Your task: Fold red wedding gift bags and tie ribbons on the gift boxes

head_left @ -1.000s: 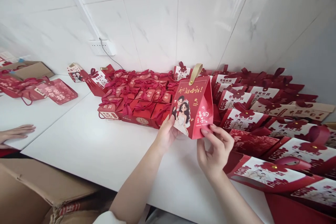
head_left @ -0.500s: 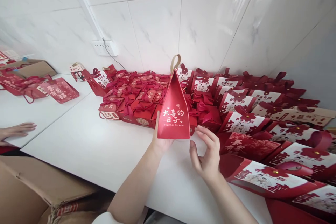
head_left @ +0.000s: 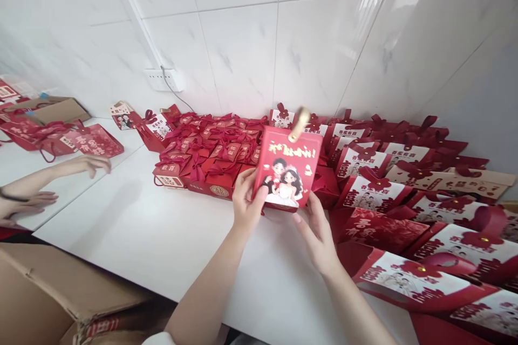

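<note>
At centre frame, above the white table [head_left: 162, 237], the red gift box [head_left: 288, 175] is grasped by left hand [head_left: 245, 202] and right hand [head_left: 318, 234], and is now turned from narrow side to printed couple face, handling unfinished.

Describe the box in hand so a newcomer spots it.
Red gift boxes crowd the white table along the tiled wall. Before them, left hand and right hand hold one favour box. It alone is off the table, with a cartoon bridal couple and tan loop handle.
</note>
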Demonstrator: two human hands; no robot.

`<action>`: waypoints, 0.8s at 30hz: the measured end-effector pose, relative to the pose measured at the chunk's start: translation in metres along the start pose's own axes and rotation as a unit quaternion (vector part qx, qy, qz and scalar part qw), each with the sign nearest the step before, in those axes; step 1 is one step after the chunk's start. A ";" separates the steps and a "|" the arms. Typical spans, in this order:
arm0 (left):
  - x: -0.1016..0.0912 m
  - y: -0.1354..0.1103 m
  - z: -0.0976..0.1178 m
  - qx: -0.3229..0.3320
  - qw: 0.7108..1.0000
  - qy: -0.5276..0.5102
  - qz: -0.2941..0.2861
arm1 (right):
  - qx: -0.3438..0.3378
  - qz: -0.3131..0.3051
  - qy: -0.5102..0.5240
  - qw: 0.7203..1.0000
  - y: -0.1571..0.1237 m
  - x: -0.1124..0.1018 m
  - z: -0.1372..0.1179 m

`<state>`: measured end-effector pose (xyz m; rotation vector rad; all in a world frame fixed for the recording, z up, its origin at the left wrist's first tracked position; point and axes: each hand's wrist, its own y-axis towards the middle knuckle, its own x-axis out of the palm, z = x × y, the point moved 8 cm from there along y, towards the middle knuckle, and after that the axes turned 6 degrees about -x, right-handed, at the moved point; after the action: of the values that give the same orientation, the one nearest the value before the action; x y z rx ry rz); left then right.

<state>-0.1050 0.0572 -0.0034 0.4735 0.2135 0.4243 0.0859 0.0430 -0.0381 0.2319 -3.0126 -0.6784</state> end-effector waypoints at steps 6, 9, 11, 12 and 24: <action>0.019 -0.009 0.024 0.132 0.945 0.286 -0.089 | -0.033 0.017 -0.069 0.997 -0.003 -0.004 0.001; 0.026 -0.011 0.024 0.154 0.919 0.343 -0.120 | -0.047 0.029 -0.088 0.995 -0.006 -0.008 -0.003; 0.026 -0.009 0.020 0.145 0.915 0.355 -0.123 | -0.068 0.030 -0.111 0.991 -0.006 -0.011 -0.008; 0.025 -0.007 0.017 0.134 0.917 0.357 -0.121 | -0.084 0.026 -0.129 0.988 -0.005 -0.011 -0.012; 0.025 0.001 0.013 0.057 0.901 0.349 -0.251 | -0.030 0.026 -0.242 0.969 0.004 -0.007 0.003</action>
<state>-0.0797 0.0642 0.0061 0.3457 1.0395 0.0550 0.0924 0.0488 -0.0393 -0.0231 -3.4287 -0.9426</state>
